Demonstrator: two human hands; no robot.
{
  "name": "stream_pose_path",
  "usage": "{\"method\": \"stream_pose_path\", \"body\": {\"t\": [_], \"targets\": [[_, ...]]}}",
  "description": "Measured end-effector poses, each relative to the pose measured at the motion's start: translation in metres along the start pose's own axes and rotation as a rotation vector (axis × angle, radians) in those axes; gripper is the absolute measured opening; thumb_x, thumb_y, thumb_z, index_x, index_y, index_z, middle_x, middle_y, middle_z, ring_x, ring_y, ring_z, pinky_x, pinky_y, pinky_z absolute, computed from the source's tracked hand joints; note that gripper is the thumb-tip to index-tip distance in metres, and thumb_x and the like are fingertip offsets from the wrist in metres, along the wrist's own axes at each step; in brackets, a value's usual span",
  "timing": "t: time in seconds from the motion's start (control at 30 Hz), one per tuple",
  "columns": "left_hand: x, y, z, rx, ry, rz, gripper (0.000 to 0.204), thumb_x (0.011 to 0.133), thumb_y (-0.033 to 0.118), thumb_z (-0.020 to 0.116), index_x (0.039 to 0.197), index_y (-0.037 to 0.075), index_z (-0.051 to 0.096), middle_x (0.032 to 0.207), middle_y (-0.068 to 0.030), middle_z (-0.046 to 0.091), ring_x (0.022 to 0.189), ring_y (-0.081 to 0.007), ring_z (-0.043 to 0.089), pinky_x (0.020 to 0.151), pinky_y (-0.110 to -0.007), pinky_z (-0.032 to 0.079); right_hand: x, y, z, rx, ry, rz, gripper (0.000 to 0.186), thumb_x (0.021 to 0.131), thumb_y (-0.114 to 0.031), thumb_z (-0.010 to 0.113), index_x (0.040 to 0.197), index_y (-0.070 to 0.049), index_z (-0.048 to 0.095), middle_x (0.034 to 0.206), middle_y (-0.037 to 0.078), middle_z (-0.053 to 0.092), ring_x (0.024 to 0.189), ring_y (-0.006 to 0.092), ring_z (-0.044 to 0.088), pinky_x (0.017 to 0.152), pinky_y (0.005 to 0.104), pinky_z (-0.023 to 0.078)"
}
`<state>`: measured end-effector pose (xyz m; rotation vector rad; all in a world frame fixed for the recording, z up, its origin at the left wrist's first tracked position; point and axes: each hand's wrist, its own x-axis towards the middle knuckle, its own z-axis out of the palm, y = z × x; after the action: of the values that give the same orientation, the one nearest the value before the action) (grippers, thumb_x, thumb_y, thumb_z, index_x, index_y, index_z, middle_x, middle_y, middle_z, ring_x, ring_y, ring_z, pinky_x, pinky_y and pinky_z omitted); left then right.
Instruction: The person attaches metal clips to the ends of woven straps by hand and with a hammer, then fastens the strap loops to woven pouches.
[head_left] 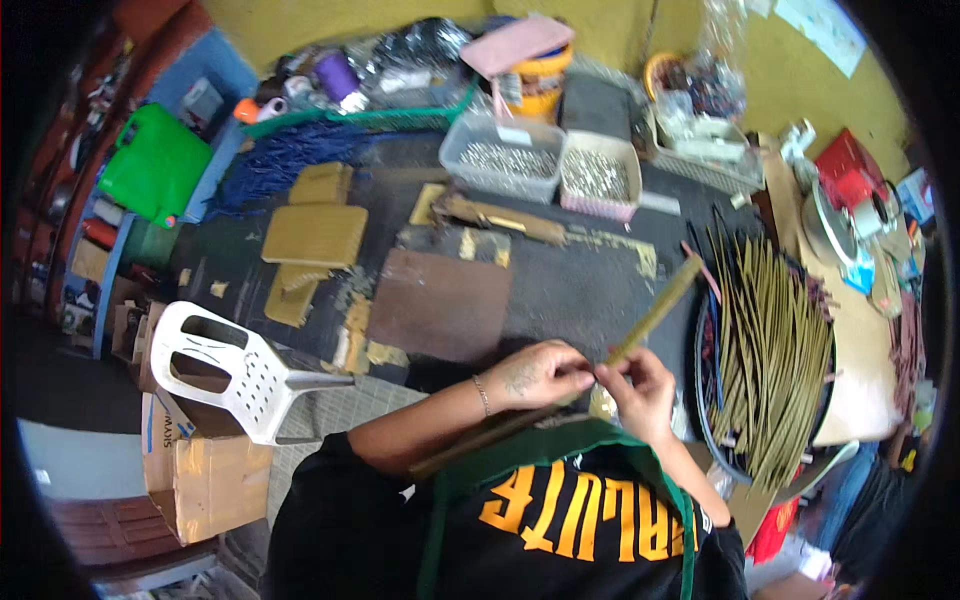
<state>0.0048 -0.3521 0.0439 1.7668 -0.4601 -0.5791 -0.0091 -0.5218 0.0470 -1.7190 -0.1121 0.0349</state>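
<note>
My left hand [540,373] and my right hand [640,390] both grip a long olive-green tube [655,312] just in front of my chest. The tube slants from beneath my left forearm up to the right, its far end reaching past the dark worktable [560,290]. My fingertips meet around its middle. To the right lies a round tray [715,415] heaped with several similar olive tubes [770,350].
Two clear bins of small metal parts [505,158] [597,177] stand at the back. Tan foam pads [315,235] lie at the left, a brown board [440,305] in the middle. A white plastic chair [235,370] and cardboard boxes [205,480] sit at lower left. A green container [155,165] is far left.
</note>
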Motion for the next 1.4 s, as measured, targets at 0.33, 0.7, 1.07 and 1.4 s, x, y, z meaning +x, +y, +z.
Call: {"method": "stream_pose_path", "body": {"t": [0.33, 0.7, 1.07, 1.4], "targets": [[-0.002, 0.019, -0.066, 0.014, -0.133, -0.16, 0.062, 0.074, 0.007, 0.058, 0.124, -0.002, 0.023, 0.126, -0.0146, 0.029, 0.109, -0.0199, 0.039, 0.084, -0.031, 0.039, 0.085, -0.032, -0.019, -0.633, 0.059, -0.041, 0.042, 0.065, -0.026, 0.064, 0.092, 0.002, 0.048, 0.071, 0.017, 0.057, 0.068, 0.0306, 0.057, 0.06, 0.0379, 0.045], [-0.132, -0.06, -0.246, 0.483, 1.665, -0.442, 0.028, 0.074, 0.023, 0.057, 0.089, 0.0, 0.058, 0.085, -0.0141, 0.06, 0.079, -0.0189, 0.057, 0.071, -0.028, 0.042, 0.044, 0.104, -0.27, -1.85, 0.245, 0.428, 0.035, 0.075, -0.037, 0.049, 0.084, -0.005, 0.06, 0.077, 0.015, 0.058, 0.067, 0.0268, 0.056, 0.059, 0.036, 0.045], [-0.132, -0.133, -0.306, 0.078, 1.874, -1.046, 0.082, 0.052, 0.034, 0.074, 0.113, 0.0, 0.031, 0.099, -0.016, 0.054, 0.093, -0.0262, 0.052, 0.082, -0.037, 0.038, 0.035, 0.095, -0.245, -1.445, 0.613, 0.034, 0.035, 0.077, -0.032, 0.05, 0.093, -0.002, 0.057, 0.092, 0.019, 0.051, 0.086, 0.0332, 0.049, 0.073, 0.0383, 0.039], [-0.094, -0.056, -0.283, -0.327, 1.875, 0.372, 0.032, 0.075, 0.0, 0.051, 0.104, 0.004, 0.038, 0.1, -0.0093, 0.049, 0.092, -0.0203, 0.048, 0.078, -0.035, 0.039, 0.027, 0.066, -0.229, -1.326, 0.658, -0.144, 0.025, 0.078, -0.019, 0.052, 0.093, 0.0, 0.055, 0.092, 0.016, 0.052, 0.087, 0.0284, 0.05, 0.076, 0.0365, 0.04]]}}
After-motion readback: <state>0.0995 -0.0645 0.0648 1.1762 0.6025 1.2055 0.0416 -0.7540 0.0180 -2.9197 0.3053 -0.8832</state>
